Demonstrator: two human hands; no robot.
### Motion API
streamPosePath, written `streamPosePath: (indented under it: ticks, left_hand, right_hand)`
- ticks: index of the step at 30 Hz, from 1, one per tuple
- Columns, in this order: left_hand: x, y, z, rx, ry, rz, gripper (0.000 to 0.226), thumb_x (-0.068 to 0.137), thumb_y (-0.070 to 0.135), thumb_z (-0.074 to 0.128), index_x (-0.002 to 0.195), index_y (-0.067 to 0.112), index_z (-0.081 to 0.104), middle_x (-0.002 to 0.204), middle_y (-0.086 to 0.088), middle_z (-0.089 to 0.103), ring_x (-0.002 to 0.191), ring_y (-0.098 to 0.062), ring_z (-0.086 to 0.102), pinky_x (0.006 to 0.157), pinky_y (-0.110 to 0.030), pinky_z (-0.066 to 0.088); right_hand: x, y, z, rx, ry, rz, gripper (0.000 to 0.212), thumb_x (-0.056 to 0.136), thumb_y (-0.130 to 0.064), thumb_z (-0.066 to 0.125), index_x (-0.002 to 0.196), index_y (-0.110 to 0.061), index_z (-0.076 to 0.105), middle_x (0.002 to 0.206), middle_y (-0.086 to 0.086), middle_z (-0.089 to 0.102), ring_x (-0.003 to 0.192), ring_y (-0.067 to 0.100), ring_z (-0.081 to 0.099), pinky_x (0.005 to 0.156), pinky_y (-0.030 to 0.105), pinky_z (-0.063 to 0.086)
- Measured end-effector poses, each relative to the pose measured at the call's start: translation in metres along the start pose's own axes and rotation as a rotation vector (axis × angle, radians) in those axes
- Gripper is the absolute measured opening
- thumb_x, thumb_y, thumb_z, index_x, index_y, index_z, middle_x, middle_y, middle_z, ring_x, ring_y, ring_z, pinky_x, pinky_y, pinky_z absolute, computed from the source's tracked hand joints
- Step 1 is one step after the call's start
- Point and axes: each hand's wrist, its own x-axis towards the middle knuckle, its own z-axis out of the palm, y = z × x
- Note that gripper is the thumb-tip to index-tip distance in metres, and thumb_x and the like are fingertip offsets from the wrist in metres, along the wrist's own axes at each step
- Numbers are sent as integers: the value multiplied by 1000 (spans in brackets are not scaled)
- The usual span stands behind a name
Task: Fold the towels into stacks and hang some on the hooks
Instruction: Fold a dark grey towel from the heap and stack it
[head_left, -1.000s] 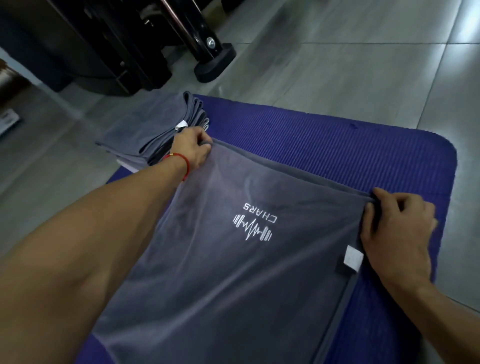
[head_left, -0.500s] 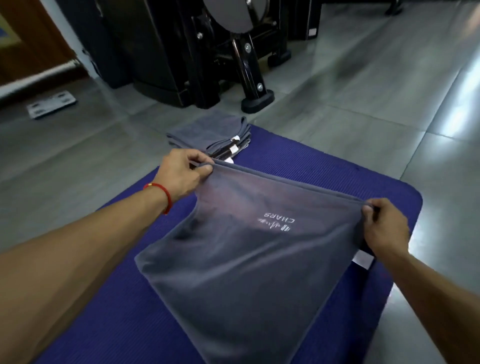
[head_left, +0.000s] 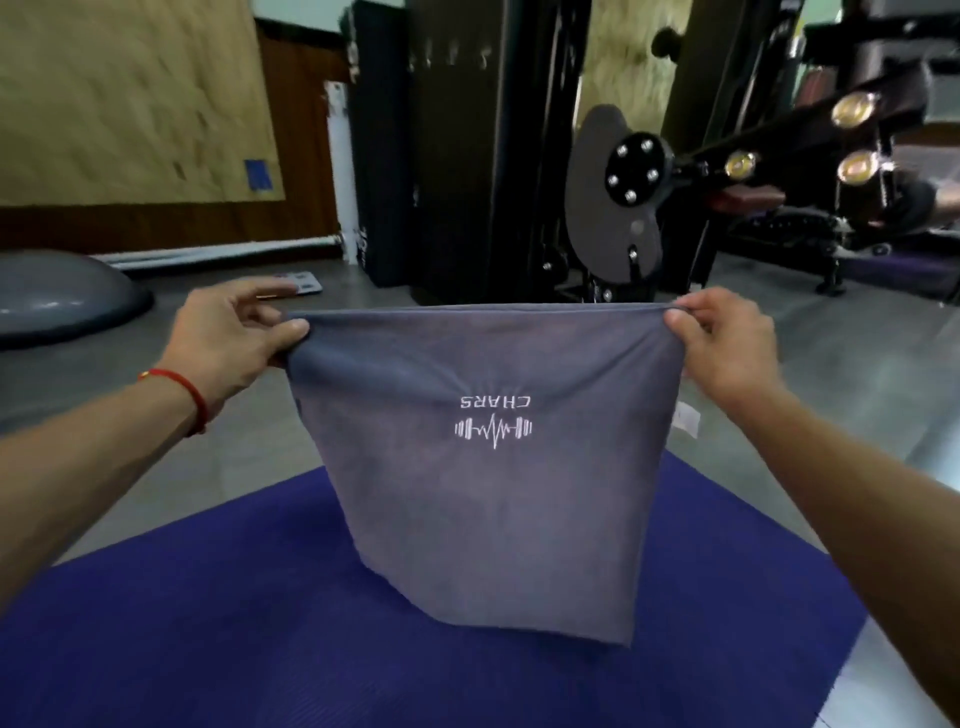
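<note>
Filling the far half of the view is a black weight machine (head_left: 498, 156), standing on the grey tiled floor (head_left: 857, 374) with a grey dome trainer (head_left: 57, 299) off to the left. Lying nearer and spreading across the lower half is a purple exercise mat (head_left: 234, 597). Hanging above that mat, clear of it, is the grey towel (head_left: 483, 499), appearing already doubled, its white logo (head_left: 493, 423) showing upside down and a small white label (head_left: 687, 417) sticking out at its right edge. The left hand (head_left: 228, 340), with a red string bracelet (head_left: 182, 395) at the wrist, is pinching the top left corner between thumb and curled fingers, and the right hand (head_left: 727, 343) is pinching the top right corner the same way, so the top edge is stretching nearly straight between them. The cloth is looking light, soft and limp: it is sagging a little in the middle and narrowing toward its loose bottom edge, so it will probably be drooping wherever nothing is supporting it. Holding it by the two top corners seems the sensible grip, keeping it flat and the edges lined up for another fold or for draping over a hook. No hooks can be clearly made out here.
</note>
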Motion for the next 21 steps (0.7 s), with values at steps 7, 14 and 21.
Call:
streamPosePath:
  ticks: [7, 14, 21]
  left_hand:
    - [-8, -5, -111, 74, 181, -108, 4, 94, 14, 71, 93, 10, 70, 71, -12, 62, 46, -9, 53, 35, -15, 40]
    - [-24, -38, -135, -214, 231, -458, 23, 104, 6, 51, 83, 12, 48, 86, -11, 49, 61, -27, 67, 48, -26, 59]
    - [-22, -57, -137, -313, 360, -435, 30, 103, 0, 49, 83, 22, 45, 91, -6, 51, 88, -27, 61, 55, -26, 61]
  right_hand:
    - [9, -87, 45, 174, -206, -13, 10, 101, -24, 64, 105, -15, 68, 100, 6, 71, 55, 29, 71, 63, 44, 63]
    - [-1, -103, 138, 389, -351, 72, 13, 100, -12, 64, 88, -18, 61, 98, 8, 65, 83, 27, 73, 79, 43, 63]
    - [0, -104, 211, 641, -227, 147, 6, 95, -16, 70, 96, -22, 71, 95, -1, 71, 91, 17, 72, 87, 41, 62]
